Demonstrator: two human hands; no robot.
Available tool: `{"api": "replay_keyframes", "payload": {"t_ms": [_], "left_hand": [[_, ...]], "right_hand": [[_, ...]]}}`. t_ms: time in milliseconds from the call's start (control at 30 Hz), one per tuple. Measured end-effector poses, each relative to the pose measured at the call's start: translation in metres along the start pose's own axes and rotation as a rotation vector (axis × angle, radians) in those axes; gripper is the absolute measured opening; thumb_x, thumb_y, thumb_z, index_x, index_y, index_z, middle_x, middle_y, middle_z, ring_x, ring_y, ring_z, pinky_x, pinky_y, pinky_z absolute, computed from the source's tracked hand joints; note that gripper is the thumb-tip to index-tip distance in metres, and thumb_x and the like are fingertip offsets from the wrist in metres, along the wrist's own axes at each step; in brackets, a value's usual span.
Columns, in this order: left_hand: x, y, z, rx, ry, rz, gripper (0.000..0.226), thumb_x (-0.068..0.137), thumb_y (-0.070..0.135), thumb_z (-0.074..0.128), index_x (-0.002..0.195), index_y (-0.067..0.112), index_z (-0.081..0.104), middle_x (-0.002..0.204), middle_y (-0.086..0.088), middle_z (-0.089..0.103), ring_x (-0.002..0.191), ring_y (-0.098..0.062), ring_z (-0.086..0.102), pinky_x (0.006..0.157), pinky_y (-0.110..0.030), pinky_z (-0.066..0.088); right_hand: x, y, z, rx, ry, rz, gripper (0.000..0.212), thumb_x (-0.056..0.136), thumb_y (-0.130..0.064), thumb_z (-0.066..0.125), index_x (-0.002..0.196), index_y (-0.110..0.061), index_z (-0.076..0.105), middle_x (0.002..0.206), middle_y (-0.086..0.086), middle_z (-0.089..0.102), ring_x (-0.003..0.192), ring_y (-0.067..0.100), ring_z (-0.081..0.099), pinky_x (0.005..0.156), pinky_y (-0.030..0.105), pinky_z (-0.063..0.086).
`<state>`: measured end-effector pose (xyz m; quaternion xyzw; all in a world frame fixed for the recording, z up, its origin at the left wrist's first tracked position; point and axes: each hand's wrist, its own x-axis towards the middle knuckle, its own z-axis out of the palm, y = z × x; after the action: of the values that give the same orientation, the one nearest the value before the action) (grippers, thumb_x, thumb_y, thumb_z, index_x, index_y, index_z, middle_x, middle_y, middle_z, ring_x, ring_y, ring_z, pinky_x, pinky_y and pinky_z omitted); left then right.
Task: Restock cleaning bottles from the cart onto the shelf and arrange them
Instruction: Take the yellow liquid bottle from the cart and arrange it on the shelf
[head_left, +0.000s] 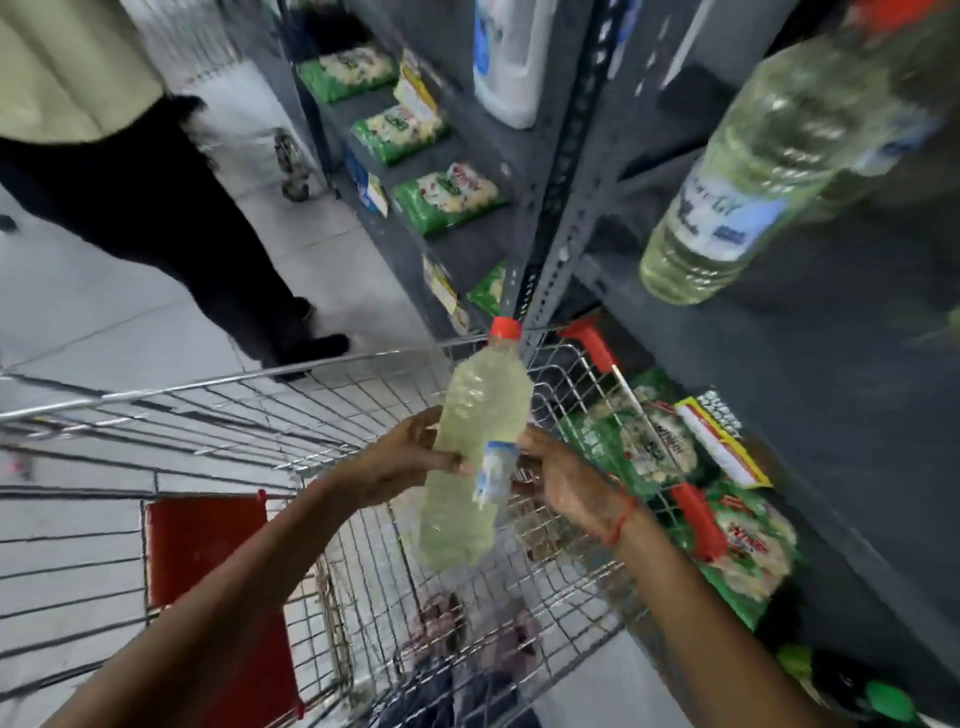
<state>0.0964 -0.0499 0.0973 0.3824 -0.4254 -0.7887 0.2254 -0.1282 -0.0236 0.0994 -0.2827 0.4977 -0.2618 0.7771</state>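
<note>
two hands held one red-capped bottle of pale yellow cleaner (478, 447) above the wire cart (218, 395). left hand (400, 462) and right hand (566, 480) fingers gripped its middle, probably steadying it before shelving beside a matching bottle (769, 156).

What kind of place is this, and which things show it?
Most likely a shop aisle. A wire cart stands beside grey metal shelves stocked with green packets, and both hands hold a bottle over the cart.

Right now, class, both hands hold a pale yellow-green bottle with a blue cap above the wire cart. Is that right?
Not quite: the head view shows the cap is red, not blue. Both the left hand and right hand do hold the pale yellow-green bottle above the wire cart.
</note>
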Motion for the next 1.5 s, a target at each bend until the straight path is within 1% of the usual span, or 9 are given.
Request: {"api": "replay_keyframes", "payload": {"t_ms": [267, 367, 533, 767, 933, 1067, 1133, 1300, 1500], "left_hand": [[-0.012, 0.084, 0.083, -0.011, -0.082, 0.118, 0.041, 0.077, 0.021, 0.076, 0.117, 0.015, 0.067, 0.112, -0.007, 0.073, 0.101, -0.025, 0.07, 0.078, -0.035, 0.058], [-0.017, 0.105, 0.114, 0.025, -0.035, 0.158, 0.033, 0.08, 0.009, 0.067, 0.112, 0.015, 0.068, 0.109, -0.007, 0.074, 0.1, -0.025, 0.069, 0.076, -0.038, 0.06], [-0.01, 0.135, 0.183, 0.234, -0.078, 0.221, 0.044, 0.082, 0.038, 0.067, 0.123, 0.024, 0.061, 0.122, -0.004, 0.068, 0.112, -0.025, 0.065, 0.089, -0.049, 0.055], [0.042, 0.153, 0.264, 0.263, -0.093, 0.297, 0.017, 0.096, 0.013, 0.052, 0.105, 0.021, 0.063, 0.109, -0.004, 0.07, 0.103, -0.026, 0.065, 0.084, -0.044, 0.056], [0.077, 0.153, 0.297, 0.194, -0.171, 0.204, 0.018, 0.098, 0.021, 0.047, 0.106, 0.033, 0.06, 0.089, 0.021, 0.076, 0.082, 0.002, 0.071, 0.06, -0.024, 0.059], [0.094, 0.158, 0.31, 0.214, -0.243, 0.158, 0.022, 0.099, 0.022, 0.047, 0.106, 0.039, 0.057, 0.095, 0.025, 0.072, 0.082, 0.01, 0.069, 0.06, -0.015, 0.056], [0.1, 0.161, 0.314, 0.198, -0.276, 0.143, 0.025, 0.101, 0.017, 0.042, 0.111, 0.036, 0.054, 0.096, 0.026, 0.072, 0.084, 0.011, 0.068, 0.062, -0.013, 0.056], [0.119, 0.155, 0.305, 0.206, -0.304, 0.138, 0.035, 0.101, 0.018, 0.04, 0.135, 0.024, 0.038, 0.119, 0.017, 0.057, 0.096, 0.011, 0.064, 0.073, -0.013, 0.055], [0.127, 0.126, 0.286, 0.184, -0.187, 0.183, 0.024, 0.1, 0.016, 0.045, 0.119, 0.024, 0.056, 0.105, 0.016, 0.073, 0.101, -0.003, 0.067, 0.073, -0.014, 0.055]], "right_hand": [[-0.108, -0.047, -0.002, 0.07, 0.006, -0.387, 0.054, 0.083, -0.02, 0.066, 0.131, -0.035, 0.048, 0.119, 0.001, 0.064, 0.1, 0.016, 0.067, 0.066, 0.035, 0.057], [-0.149, -0.057, 0.0, 0.003, 0.172, -0.503, 0.052, 0.075, -0.027, 0.07, 0.12, -0.047, 0.053, 0.099, -0.001, 0.065, 0.087, 0.01, 0.064, 0.06, 0.027, 0.054], [-0.2, -0.071, -0.014, 0.012, 0.447, -0.716, 0.063, 0.072, -0.018, 0.074, 0.129, -0.03, 0.05, 0.087, -0.004, 0.076, 0.081, 0.01, 0.07, 0.059, 0.023, 0.055], [-0.232, -0.082, -0.06, -0.026, 0.812, -0.883, 0.061, 0.068, -0.009, 0.08, 0.115, -0.039, 0.054, 0.091, 0.002, 0.076, 0.084, 0.011, 0.071, 0.072, 0.026, 0.057], [-0.231, -0.079, -0.091, -0.137, 1.085, -0.903, 0.076, 0.063, -0.028, 0.084, 0.129, -0.036, 0.047, 0.104, -0.022, 0.063, 0.094, -0.014, 0.062, 0.081, 0.011, 0.051], [-0.22, -0.071, -0.105, -0.144, 1.225, -0.964, 0.075, 0.067, -0.027, 0.081, 0.133, -0.028, 0.045, 0.11, -0.025, 0.057, 0.096, -0.025, 0.054, 0.08, -0.003, 0.042], [-0.215, -0.073, -0.108, -0.121, 1.282, -0.967, 0.075, 0.07, -0.025, 0.08, 0.135, -0.024, 0.044, 0.119, -0.015, 0.058, 0.103, -0.016, 0.054, 0.083, -0.002, 0.04], [-0.204, -0.069, -0.116, -0.251, 1.397, -0.961, 0.082, 0.065, -0.031, 0.082, 0.136, -0.016, 0.044, 0.129, 0.009, 0.055, 0.117, 0.014, 0.052, 0.099, 0.032, 0.044], [-0.199, -0.058, -0.135, -0.369, 1.2, -0.753, 0.082, 0.055, -0.026, 0.085, 0.126, -0.018, 0.046, 0.118, 0.0, 0.054, 0.116, 0.022, 0.056, 0.091, 0.025, 0.046]]}}
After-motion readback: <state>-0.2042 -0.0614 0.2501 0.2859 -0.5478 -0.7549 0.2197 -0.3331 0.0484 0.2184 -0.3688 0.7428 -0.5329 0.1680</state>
